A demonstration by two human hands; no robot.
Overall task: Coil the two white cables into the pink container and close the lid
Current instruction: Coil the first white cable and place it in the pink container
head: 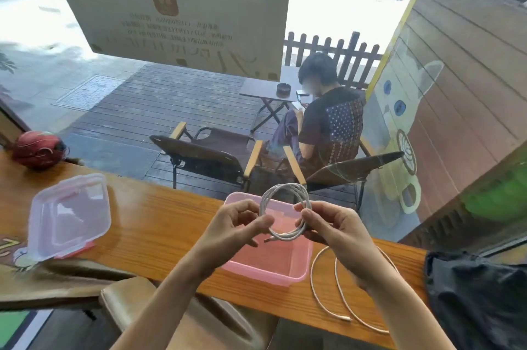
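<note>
A: Start with the big things. What is on the counter [159, 224]?

B: The pink container [273, 261] sits open on the wood, near its far edge. Its clear lid [70, 215] lies well apart to the left, flat on the counter. Both look like thin, light plastic, rigid enough to lift by a rim, and the lid seems to have snap flaps along its edges that will need pressing down one side at a time.

A: And the cables?

B: One white cable [285, 212] is wound into a ring of several turns and held in the air just above the container. The second cable [336, 281] lies loose on the counter, just beside the container's right wall, in wide open loops with one end near the counter's front edge.

A: How are the hands set?

B: The left hand [236, 224] pinches the ring on its left side between thumb and fingertips. The right hand [328, 224] grips the right side, fingers curled around the bundled turns.

A: How will the ring behave?

B: Light, soft and springy, I judge. Let go carelessly and the turns will probably fan out. The free plug end at the bottom of the ring looks untucked, though it is small and I cannot be sure. Holding across all the turns at once is the safest grip.
</note>
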